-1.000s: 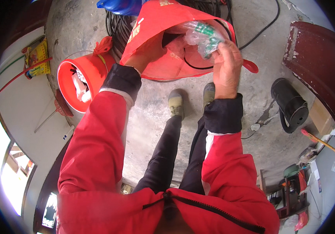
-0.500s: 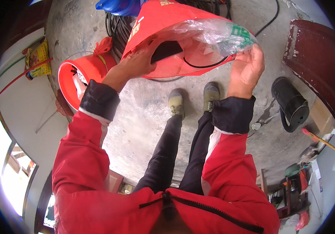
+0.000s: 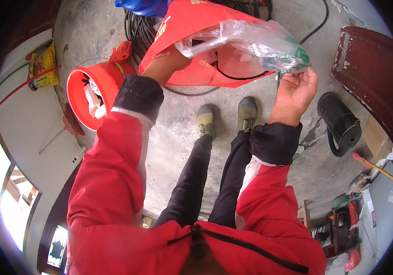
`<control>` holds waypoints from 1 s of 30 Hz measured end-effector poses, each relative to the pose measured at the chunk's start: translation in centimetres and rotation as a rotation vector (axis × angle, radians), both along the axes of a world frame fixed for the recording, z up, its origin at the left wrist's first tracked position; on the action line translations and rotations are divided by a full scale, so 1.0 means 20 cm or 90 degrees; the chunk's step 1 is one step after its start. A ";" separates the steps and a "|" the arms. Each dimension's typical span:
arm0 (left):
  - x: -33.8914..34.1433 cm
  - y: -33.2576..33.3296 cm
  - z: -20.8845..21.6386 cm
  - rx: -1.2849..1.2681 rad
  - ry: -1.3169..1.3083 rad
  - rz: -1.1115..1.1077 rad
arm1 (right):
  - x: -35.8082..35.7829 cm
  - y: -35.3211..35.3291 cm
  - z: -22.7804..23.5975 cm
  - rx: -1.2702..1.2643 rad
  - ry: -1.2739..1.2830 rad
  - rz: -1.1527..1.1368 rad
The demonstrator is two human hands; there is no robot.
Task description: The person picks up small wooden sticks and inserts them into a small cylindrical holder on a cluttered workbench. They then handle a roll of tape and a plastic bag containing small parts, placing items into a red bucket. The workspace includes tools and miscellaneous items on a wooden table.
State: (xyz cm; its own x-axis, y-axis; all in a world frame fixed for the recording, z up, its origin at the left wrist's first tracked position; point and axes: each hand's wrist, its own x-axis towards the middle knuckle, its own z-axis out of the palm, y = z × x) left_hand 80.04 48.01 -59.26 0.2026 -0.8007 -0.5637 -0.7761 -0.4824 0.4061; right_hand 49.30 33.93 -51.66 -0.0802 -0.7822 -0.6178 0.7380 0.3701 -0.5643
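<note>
A red bag (image 3: 178,28) hangs in front of me with its mouth toward me. Clear plastic (image 3: 246,41) with green print bulges out of that opening. My left hand (image 3: 169,65) reaches into the mouth on the left; its fingers are hidden behind the plastic and the bag wall. At the right corner my right hand (image 3: 295,91) pinches the edge of the plastic between thumb and fingers, and the red rim lies close beside it. A thin black cord (image 3: 235,77) curves across the inside of the bag.
A red bucket (image 3: 74,101) with white items inside lies tipped at the left. Behind the bag are coiled black hose (image 3: 137,39) and a blue object (image 3: 143,6). A black jug-like vessel (image 3: 339,123) lies at the right, near a dark red panel (image 3: 370,68).
My left hand has gone from the bag's left rim deeper into its mouth. A dark flat object seen there earlier is now mostly hidden. The plastic and my right hand have shifted slightly right.
</note>
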 end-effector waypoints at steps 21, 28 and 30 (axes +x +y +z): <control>-0.09 -0.25 0.52 -0.088 0.369 0.186 | 0.06 0.00 0.14 -0.297 0.452 0.174; -0.12 -0.22 0.63 -0.114 0.305 0.080 | 0.19 -0.04 0.25 -0.758 0.853 0.516; -0.14 -0.23 0.67 -0.126 0.289 0.024 | 0.15 -0.04 0.20 -0.655 0.872 0.566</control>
State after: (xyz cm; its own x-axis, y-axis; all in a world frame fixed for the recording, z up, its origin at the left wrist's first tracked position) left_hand 77.28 43.36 -45.95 0.0031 -0.8981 -0.4398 -0.4824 -0.3866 0.7860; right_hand 52.34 33.20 -47.59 0.5293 -0.8323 0.1645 -0.5121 -0.4680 -0.7202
